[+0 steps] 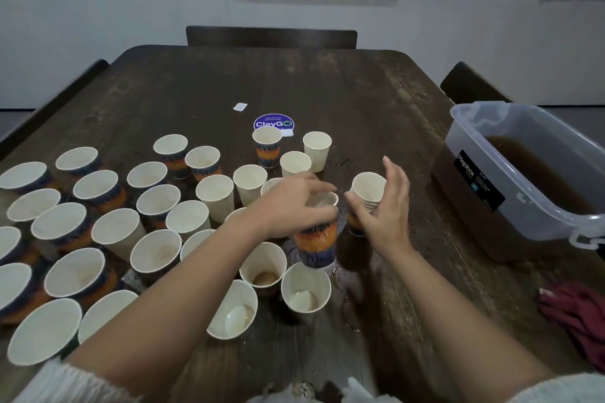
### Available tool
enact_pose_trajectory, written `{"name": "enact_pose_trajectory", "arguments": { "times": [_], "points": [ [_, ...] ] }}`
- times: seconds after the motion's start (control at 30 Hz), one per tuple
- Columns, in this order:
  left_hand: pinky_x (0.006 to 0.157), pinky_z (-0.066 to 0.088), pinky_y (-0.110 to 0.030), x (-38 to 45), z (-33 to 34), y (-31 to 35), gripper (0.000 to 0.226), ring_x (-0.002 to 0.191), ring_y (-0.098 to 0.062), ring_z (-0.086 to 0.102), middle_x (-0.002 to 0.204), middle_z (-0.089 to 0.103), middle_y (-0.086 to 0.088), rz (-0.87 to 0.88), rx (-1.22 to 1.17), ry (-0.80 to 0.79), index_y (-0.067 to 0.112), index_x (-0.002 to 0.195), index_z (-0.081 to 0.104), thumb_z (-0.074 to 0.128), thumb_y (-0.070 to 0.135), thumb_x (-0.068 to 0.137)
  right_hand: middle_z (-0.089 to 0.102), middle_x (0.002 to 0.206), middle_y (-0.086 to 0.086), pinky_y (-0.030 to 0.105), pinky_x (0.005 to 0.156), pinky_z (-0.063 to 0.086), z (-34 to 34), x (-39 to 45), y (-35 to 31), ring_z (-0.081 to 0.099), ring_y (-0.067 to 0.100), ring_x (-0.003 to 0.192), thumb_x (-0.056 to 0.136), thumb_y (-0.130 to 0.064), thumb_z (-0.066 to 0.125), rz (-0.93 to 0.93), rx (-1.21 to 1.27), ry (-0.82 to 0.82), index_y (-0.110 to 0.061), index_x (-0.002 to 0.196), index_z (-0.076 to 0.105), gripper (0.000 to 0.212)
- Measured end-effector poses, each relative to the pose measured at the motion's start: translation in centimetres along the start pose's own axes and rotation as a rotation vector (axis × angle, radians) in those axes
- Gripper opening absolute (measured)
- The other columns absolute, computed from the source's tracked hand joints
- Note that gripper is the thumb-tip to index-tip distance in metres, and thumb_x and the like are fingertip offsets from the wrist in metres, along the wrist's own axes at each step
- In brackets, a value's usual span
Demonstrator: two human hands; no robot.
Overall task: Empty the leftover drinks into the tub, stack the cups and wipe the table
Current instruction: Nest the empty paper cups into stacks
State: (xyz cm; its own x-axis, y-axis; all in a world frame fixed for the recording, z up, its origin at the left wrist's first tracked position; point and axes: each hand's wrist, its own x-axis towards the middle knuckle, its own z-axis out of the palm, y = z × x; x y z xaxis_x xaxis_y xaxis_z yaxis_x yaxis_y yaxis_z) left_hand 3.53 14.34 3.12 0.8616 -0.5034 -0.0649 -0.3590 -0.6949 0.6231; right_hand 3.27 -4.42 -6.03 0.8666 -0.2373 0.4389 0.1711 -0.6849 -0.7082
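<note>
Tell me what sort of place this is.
Probably a shared pantry or canteen, though I can't be sure: a round "ClayGO" clean-up sticker on a dark wooden table, chairs around it, and many paper cups.

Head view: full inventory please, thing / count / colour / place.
Paper cups: about thirty, white inside, orange-and-navy outside, crowding the table's left and centre; most look drained.
Cup stack: one, patterned, centre, gripped by the left hand.
Second stack: one, beside the right hand.
Tub: one, clear plastic, brown liquid inside, right edge.
Cloth: one, dark red, near right.
Sticker: one, purple, round, table centre.
Table: one, dark wood, wet patches near the stacks.
Chairs: three, dark, around the table.
Left hand: on the stack's rim.
Right hand: fingers straight, against the second stack.
</note>
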Motion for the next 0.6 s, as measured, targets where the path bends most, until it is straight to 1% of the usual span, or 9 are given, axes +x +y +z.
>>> {"name": "enact_pose_trajectory", "arguments": {
  "times": [0.07,0.13,0.2,0.27,0.3,0.33,0.4,0.5,0.6],
  "points": [
    [0.086,0.04,-0.023,-0.9,0.8,0.1,0.063,0.101,-0.01,0.047,0.105,0.048,0.004,0.012,0.005,-0.048,0.026,0.128,0.06,0.047,0.049,0.071,0.032,0.147,0.014,0.056,0.111,0.03,0.2,-0.5,-0.3,0.031,0.028,0.138,0.081,-0.059,0.054,-0.028,0.009,-0.006,-0.016,0.15,0.028,0.085],
    [0.087,0.042,-0.025,-1.7,1.9,-0.2,0.063,0.103,-0.013,0.051,0.108,0.051,0.002,-0.001,0.007,-0.092,0.025,0.126,0.061,0.048,0.05,0.07,0.034,0.146,0.013,0.053,0.112,0.031,0.4,-1.2,-0.4,0.033,0.027,0.136,0.083,-0.057,0.054,-0.047,0.022,-0.023,-0.015,0.149,0.029,0.083],
    [0.092,0.043,-0.028,-2.1,2.8,-0.7,0.061,0.107,-0.016,0.052,0.113,0.052,0.0,-0.008,0.032,-0.114,0.024,0.127,0.06,0.052,0.05,0.072,0.036,0.144,0.011,0.045,0.112,0.03,0.4,-1.8,-0.6,0.034,0.023,0.135,0.083,-0.055,0.054,-0.055,0.04,-0.045,-0.013,0.148,0.032,0.08],
    [0.091,0.04,-0.025,-2.4,3.4,-1.2,0.053,0.11,-0.017,0.052,0.116,0.05,-0.001,-0.003,0.057,-0.121,0.024,0.131,0.057,0.063,0.042,0.081,0.04,0.138,0.004,0.034,0.11,0.03,0.4,-2.5,-0.5,0.035,0.014,0.13,0.084,-0.053,0.052,-0.062,0.077,-0.094,-0.01,0.144,0.038,0.076],
    [0.09,0.037,-0.021,-2.6,3.8,-1.4,0.052,0.111,-0.017,0.051,0.119,0.048,-0.002,0.008,0.072,-0.136,0.024,0.133,0.055,0.066,0.036,0.083,0.042,0.134,0.0,0.032,0.108,0.032,0.5,-2.9,-0.5,0.037,0.011,0.127,0.084,-0.052,0.051,-0.066,0.097,-0.137,-0.008,0.142,0.042,0.073],
    [0.089,0.035,-0.019,-2.7,4.1,-1.7,0.056,0.114,-0.017,0.049,0.122,0.047,-0.002,0.023,0.092,-0.168,0.025,0.136,0.051,0.068,0.033,0.083,0.045,0.13,-0.002,0.033,0.107,0.035,0.6,-3.4,-0.4,0.041,0.012,0.125,0.084,-0.049,0.052,-0.072,0.111,-0.188,-0.008,0.139,0.047,0.069],
    [0.095,0.033,-0.02,-2.9,5.0,-2.2,0.071,0.12,-0.017,0.043,0.127,0.042,-0.003,0.03,0.167,-0.27,0.026,0.142,0.043,0.074,0.037,0.079,0.051,0.127,0.001,0.036,0.107,0.038,1.0,-4.3,-0.1,0.046,0.019,0.123,0.084,-0.039,0.056,-0.076,0.109,-0.271,-0.007,0.134,0.052,0.06],
    [0.1,0.033,-0.028,-3.2,6.2,-2.8,0.09,0.123,-0.02,0.036,0.129,0.038,-0.004,0.037,0.353,-0.388,0.026,0.145,0.035,0.08,0.049,0.07,0.055,0.127,0.006,0.022,0.103,0.03,1.1,-5.2,-0.1,0.045,0.019,0.122,0.083,-0.023,0.056,-0.061,0.07,-0.314,-0.008,0.132,0.055,0.051],
    [0.098,0.037,-0.031,-3.1,7.4,-3.3,0.091,0.122,-0.024,0.037,0.13,0.039,-0.006,0.096,0.494,-0.406,0.022,0.144,0.032,0.08,0.045,0.07,0.058,0.124,0.008,0.017,0.098,0.027,1.0,-5.2,0.0,0.047,0.021,0.117,0.083,-0.02,0.053,-0.054,0.037,-0.327,-0.007,0.127,0.059,0.047]
  ]
}}
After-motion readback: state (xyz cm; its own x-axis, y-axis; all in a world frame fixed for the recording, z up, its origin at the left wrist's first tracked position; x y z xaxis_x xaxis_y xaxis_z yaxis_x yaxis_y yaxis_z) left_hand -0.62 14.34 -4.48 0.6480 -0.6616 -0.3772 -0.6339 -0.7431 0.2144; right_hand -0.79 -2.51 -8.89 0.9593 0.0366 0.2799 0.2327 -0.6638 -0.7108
